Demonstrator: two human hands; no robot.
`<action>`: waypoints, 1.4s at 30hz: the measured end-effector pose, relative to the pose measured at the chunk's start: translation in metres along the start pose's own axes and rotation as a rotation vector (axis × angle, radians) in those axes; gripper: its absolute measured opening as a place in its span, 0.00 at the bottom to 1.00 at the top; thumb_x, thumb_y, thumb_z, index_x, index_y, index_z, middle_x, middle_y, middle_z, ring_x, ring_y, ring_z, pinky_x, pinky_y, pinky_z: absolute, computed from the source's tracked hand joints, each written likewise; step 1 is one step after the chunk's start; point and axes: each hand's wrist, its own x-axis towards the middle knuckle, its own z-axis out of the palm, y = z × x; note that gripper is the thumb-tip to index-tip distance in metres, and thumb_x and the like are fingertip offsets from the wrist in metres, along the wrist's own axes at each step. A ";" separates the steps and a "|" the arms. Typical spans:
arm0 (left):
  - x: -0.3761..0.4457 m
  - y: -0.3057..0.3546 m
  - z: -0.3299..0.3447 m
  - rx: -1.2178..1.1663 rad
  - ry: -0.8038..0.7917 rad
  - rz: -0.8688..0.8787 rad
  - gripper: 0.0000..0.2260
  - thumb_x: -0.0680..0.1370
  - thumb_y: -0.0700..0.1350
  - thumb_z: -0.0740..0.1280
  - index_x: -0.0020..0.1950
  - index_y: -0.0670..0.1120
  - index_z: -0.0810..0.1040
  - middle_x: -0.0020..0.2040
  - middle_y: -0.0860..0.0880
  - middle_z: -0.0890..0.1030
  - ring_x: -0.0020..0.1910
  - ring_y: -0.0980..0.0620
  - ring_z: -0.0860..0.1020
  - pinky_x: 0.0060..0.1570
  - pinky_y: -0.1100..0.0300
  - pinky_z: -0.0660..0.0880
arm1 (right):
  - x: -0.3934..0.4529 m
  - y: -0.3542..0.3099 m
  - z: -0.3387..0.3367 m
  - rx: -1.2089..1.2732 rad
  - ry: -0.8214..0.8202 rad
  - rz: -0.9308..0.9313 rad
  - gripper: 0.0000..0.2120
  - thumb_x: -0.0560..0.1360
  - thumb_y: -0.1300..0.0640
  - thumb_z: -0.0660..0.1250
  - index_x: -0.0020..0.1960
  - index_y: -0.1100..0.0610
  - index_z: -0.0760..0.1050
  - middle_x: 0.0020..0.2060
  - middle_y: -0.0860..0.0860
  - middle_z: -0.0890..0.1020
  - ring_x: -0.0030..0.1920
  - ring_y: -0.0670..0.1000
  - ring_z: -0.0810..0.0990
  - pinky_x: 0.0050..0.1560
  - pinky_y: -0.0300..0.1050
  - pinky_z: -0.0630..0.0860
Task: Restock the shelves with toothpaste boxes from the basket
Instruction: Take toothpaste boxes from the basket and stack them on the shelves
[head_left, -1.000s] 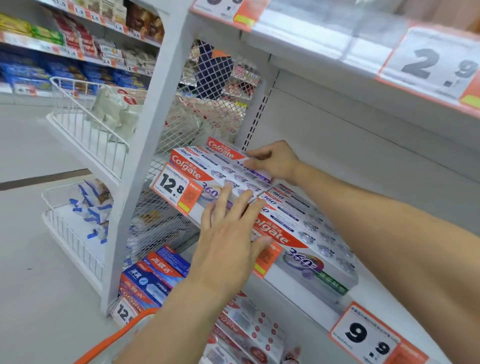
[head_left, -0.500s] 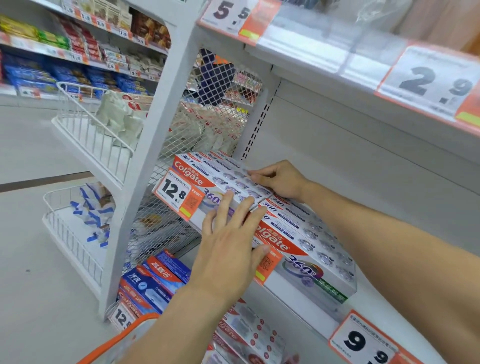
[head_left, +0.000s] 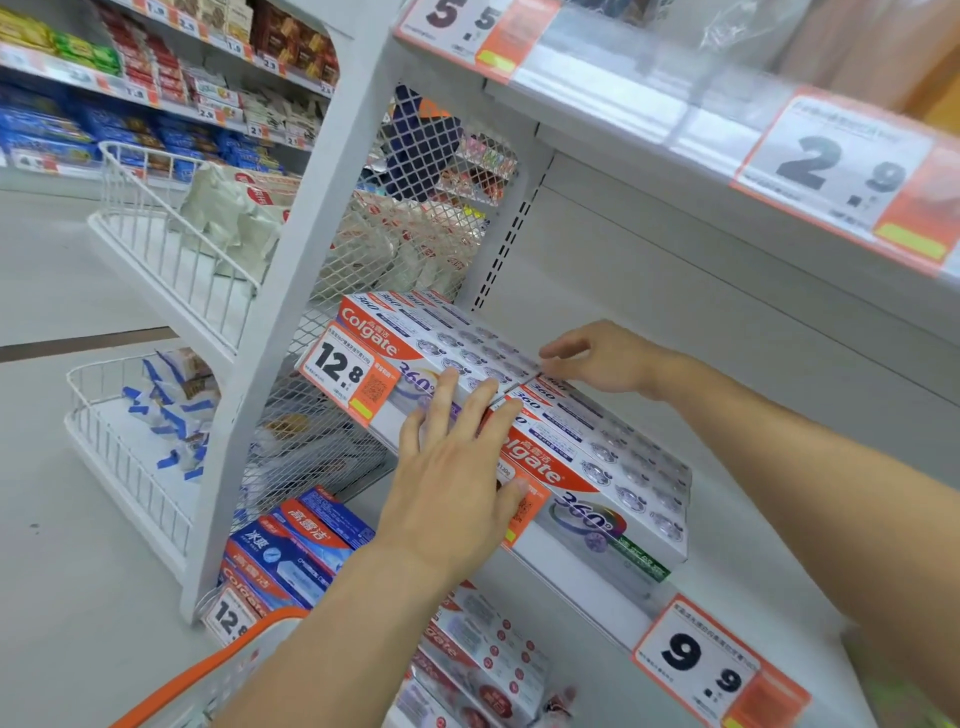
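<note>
In the head view, glossy white-and-red cardboard toothpaste boxes (head_left: 597, 467) lay flat in two rows on the white metal shelf (head_left: 753, 545). The left hand (head_left: 457, 483) pressed flat, fingers straight, against their near faces. The right hand (head_left: 602, 358) rested on the far boxes, fingers loosely bent, gripping nothing. The orange-rimmed plastic basket (head_left: 208, 670) sat near left.

Two rows of white toothpaste boxes (head_left: 597, 467) lie side by side on the white shelf (head_left: 769, 597); the left hand (head_left: 457, 483) lies flat on their front, fingers straight; the right hand (head_left: 602, 358) touches their tops, fingers bent; the orange basket (head_left: 208, 670) sits at the bottom.
</note>
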 end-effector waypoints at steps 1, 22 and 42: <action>0.000 0.001 0.000 -0.009 -0.004 -0.003 0.30 0.81 0.60 0.61 0.79 0.57 0.53 0.81 0.56 0.47 0.79 0.50 0.35 0.77 0.46 0.43 | -0.012 0.002 -0.004 -0.019 -0.095 0.055 0.22 0.77 0.39 0.67 0.68 0.46 0.76 0.64 0.46 0.78 0.64 0.51 0.76 0.65 0.54 0.74; -0.067 -0.024 -0.006 -0.017 -0.247 0.045 0.07 0.76 0.49 0.66 0.51 0.49 0.77 0.45 0.52 0.78 0.48 0.46 0.79 0.46 0.50 0.75 | -0.197 -0.060 0.131 0.461 0.404 -0.314 0.02 0.72 0.57 0.72 0.42 0.51 0.82 0.37 0.43 0.83 0.37 0.43 0.81 0.42 0.36 0.75; -0.272 -0.144 0.055 0.566 -0.798 -0.622 0.22 0.71 0.48 0.74 0.59 0.40 0.72 0.58 0.39 0.76 0.57 0.41 0.75 0.56 0.51 0.75 | -0.243 -0.026 0.372 0.337 -0.651 -0.082 0.23 0.71 0.55 0.78 0.63 0.58 0.77 0.57 0.54 0.81 0.56 0.55 0.81 0.59 0.52 0.78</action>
